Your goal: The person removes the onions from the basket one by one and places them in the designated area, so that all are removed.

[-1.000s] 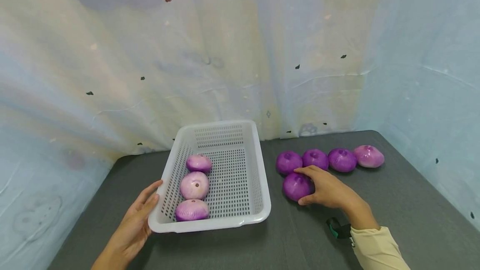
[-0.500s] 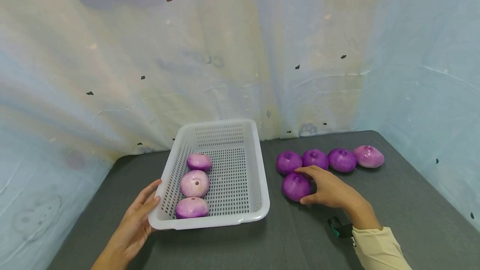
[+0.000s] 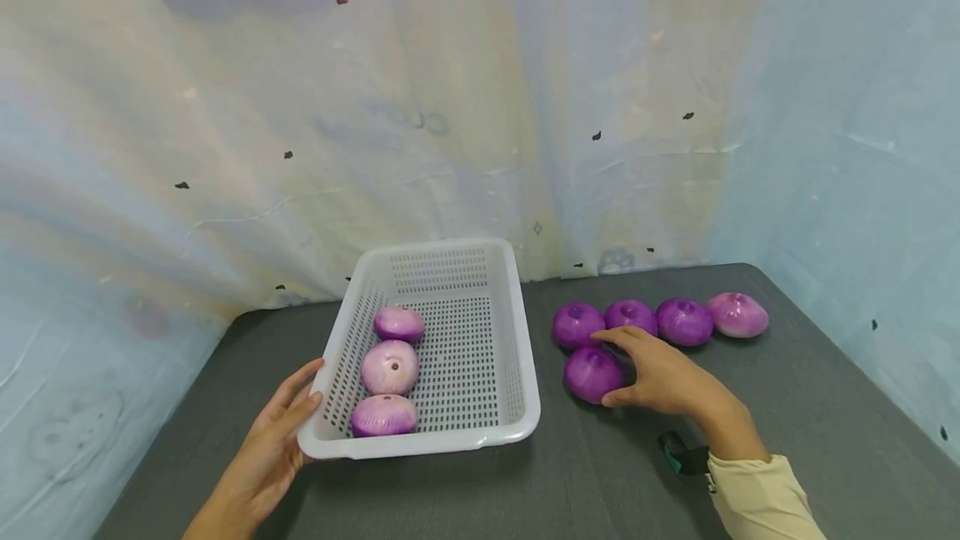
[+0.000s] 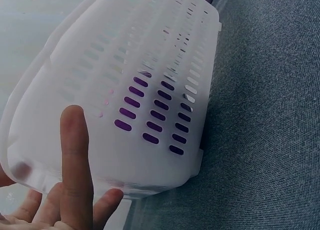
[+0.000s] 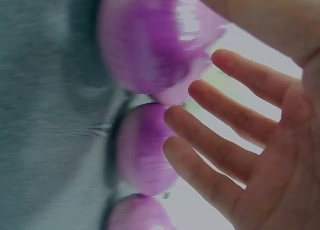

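Note:
A white plastic basket (image 3: 427, 442) holds three pale purple onions, the middle one (image 3: 390, 367) showing its root end. My left hand (image 3: 258, 448) holds the basket by its near left corner, thumb at the rim and fingers along the outside wall. In the left wrist view one finger (image 4: 75, 155) lies straight before the slotted side. My right hand (image 3: 667, 373) is spread beside a dark purple onion (image 3: 592, 375), thumb and index fingertips right at its edge. In the right wrist view the fingers (image 5: 215, 150) are extended and apart.
Behind the near onion runs a row of onions: two dark ones (image 3: 576, 325) at left, another (image 3: 684, 322), then a paler pink one (image 3: 738, 314). All sit on a dark grey table (image 3: 570, 482). A patterned curtain (image 3: 450, 123) hangs behind it.
The basket's near edge has risen slightly, with my left hand still at its corner. My right hand has drawn a little to the right, its fingers wider off the near onion.

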Demonstrator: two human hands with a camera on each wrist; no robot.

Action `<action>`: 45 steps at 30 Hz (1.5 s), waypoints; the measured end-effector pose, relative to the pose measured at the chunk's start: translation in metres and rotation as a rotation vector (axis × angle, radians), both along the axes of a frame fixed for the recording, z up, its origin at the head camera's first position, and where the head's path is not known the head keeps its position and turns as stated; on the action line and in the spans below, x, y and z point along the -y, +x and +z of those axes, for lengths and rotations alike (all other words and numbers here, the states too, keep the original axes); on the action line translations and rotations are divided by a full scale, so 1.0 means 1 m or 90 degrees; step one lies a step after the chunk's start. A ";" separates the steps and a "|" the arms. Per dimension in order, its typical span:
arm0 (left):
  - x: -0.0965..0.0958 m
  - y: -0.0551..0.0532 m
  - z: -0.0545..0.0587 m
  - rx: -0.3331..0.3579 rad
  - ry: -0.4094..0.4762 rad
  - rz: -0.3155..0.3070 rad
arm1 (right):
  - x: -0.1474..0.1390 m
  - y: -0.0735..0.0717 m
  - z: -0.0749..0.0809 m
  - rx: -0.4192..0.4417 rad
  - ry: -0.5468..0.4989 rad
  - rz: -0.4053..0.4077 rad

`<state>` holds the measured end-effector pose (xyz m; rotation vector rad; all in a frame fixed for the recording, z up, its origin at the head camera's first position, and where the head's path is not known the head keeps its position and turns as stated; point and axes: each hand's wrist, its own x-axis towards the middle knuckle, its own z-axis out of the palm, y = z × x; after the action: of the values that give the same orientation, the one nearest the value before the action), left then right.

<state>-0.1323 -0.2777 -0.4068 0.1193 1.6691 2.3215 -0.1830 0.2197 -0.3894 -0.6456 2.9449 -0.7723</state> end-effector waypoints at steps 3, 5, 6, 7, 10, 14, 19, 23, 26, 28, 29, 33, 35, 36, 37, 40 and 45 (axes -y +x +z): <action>-0.001 0.000 0.000 -0.003 -0.008 -0.001 | 0.005 0.003 0.013 -0.029 0.007 -0.006; -0.001 -0.001 0.001 -0.003 -0.012 -0.002 | 0.013 0.004 0.026 -0.050 0.004 -0.002; -0.001 -0.001 0.001 -0.003 -0.015 -0.002 | 0.018 0.004 0.033 -0.058 0.000 0.003; -0.002 -0.002 0.001 -0.002 -0.017 -0.001 | 0.025 0.004 0.041 -0.064 -0.005 0.012; -0.002 -0.003 0.002 0.000 -0.023 0.004 | 0.047 0.002 0.064 -0.062 -0.020 0.053; -0.002 -0.003 0.001 -0.006 -0.018 -0.003 | 0.079 -0.004 0.088 -0.025 -0.016 0.120; -0.002 -0.002 -0.001 -0.004 -0.017 -0.010 | 0.115 -0.020 0.101 0.037 -0.005 0.231; -0.003 -0.001 -0.001 0.007 -0.029 -0.005 | 0.142 -0.038 0.099 0.070 0.012 0.329; -0.003 0.000 -0.001 0.012 -0.031 0.000 | 0.161 -0.049 0.092 0.084 0.035 0.381; -0.004 -0.001 0.000 0.012 -0.030 0.000 | 0.173 -0.053 0.086 0.091 0.056 0.400; -0.004 -0.001 0.000 0.013 -0.031 0.002 | 0.178 -0.055 0.083 0.095 0.071 0.404; -0.004 0.000 0.000 0.015 -0.035 0.002 | 0.199 -0.058 0.072 0.103 0.137 0.425; -0.004 0.001 -0.001 0.022 -0.043 0.010 | 0.210 -0.058 0.067 0.109 0.157 0.438; -0.003 0.001 -0.001 0.024 -0.050 0.015 | 0.215 -0.058 0.065 0.115 0.162 0.443; -0.003 0.002 0.000 0.027 -0.059 0.021 | 0.219 -0.059 0.063 0.126 0.162 0.448; -0.003 0.002 0.000 0.035 -0.083 0.039 | 0.230 -0.061 0.061 0.161 0.157 0.454; -0.003 0.002 -0.001 0.037 -0.089 0.044 | 0.240 -0.066 0.058 0.202 0.128 0.477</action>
<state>-0.1302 -0.2744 -0.4076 -0.0348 1.8258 2.2252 -0.2492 -0.0205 -0.3310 -1.3310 2.1860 -0.4346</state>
